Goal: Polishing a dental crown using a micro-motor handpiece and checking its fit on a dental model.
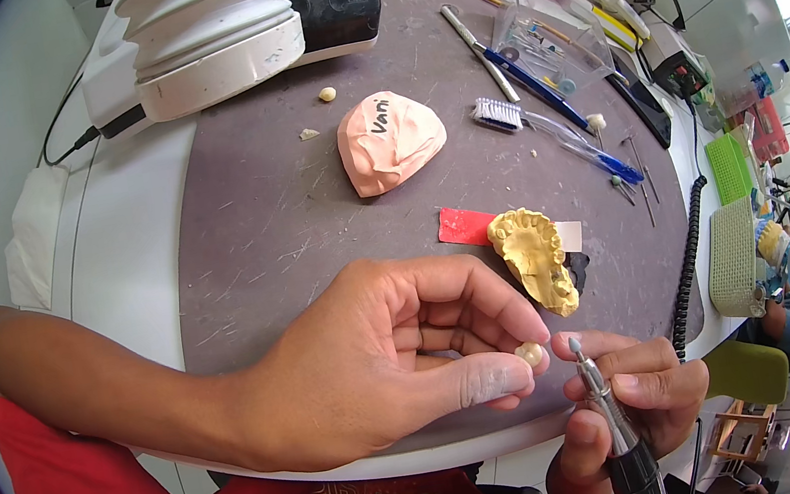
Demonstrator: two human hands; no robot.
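Observation:
Between the thumb and fingertips of my left hand (361,363) is a small cream dental crown (529,354); pale dust coats that thumb. My right hand (637,385) grips a dental handpiece (612,409), a metal and black rotary tool with a pointed grey-blue bit (576,347) at its tip. The bit is close beside the crown, with a small gap showing. Just beyond my hands lies a yellow dental cast (533,258) with a row of teeth, resting partly over a red strip (465,226). Farther off sits a pink plaster model base (390,141) with handwriting on it.
A toothbrush (555,130) and a blue pen-like tool (534,86) lie at the right, near a clear box (549,33) of small tools. Another crown (327,95) rests beyond. A white ribbed hose (208,31) stands far left. A coiled black cord (691,271) follows the right edge.

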